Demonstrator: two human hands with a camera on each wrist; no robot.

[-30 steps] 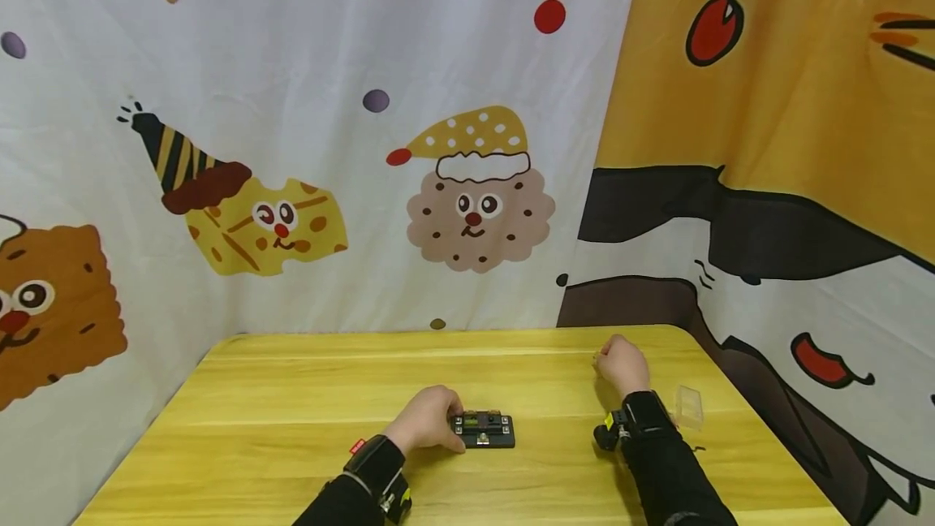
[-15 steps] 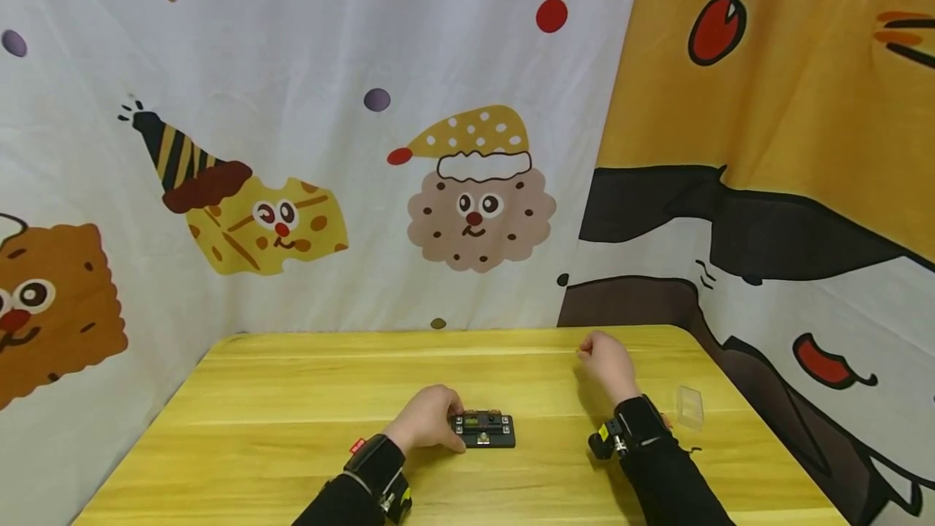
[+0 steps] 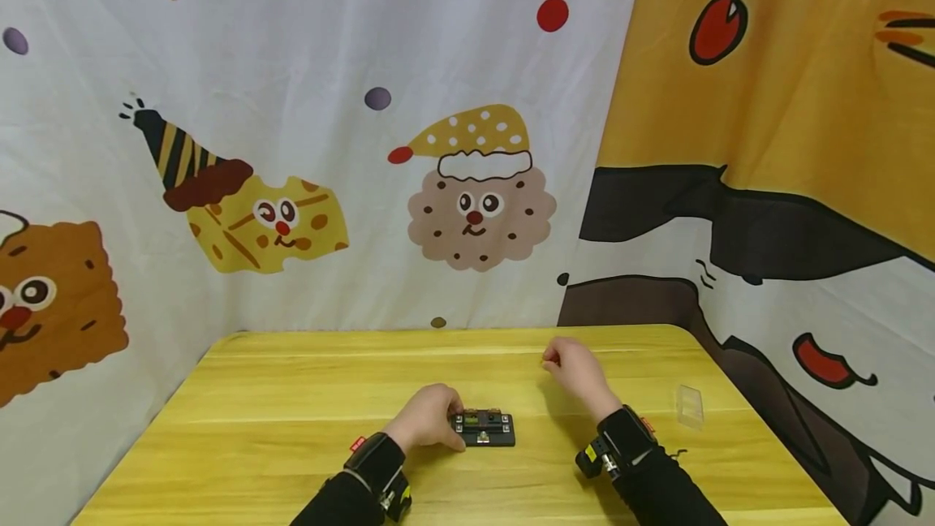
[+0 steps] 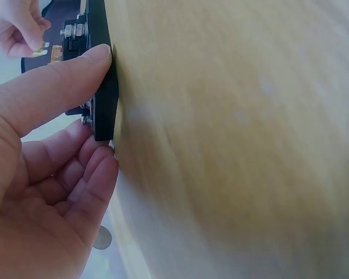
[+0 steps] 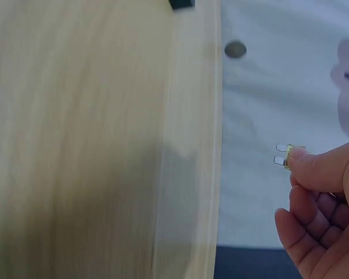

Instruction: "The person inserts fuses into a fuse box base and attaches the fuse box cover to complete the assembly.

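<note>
On the table, a black fuse block with metal terminals lies flat. My left hand grips its left end; in the left wrist view the thumb lies along the near side of the block and the other fingers curl at its end. An orange piece sits on top of the block. Thumb and finger of my right hand pinch a yellow blade fuse, its two metal prongs sticking out. That hand is above the table, up and to the right of the block.
A clear plastic box rests on the table's right side. Near my right forearm is a small dark thin piece. The wooden table ends at the back against a printed curtain.
My right hand has moved left across the table toward the fuse block, carrying the blade fuse. The left hand and the block have stayed put.
</note>
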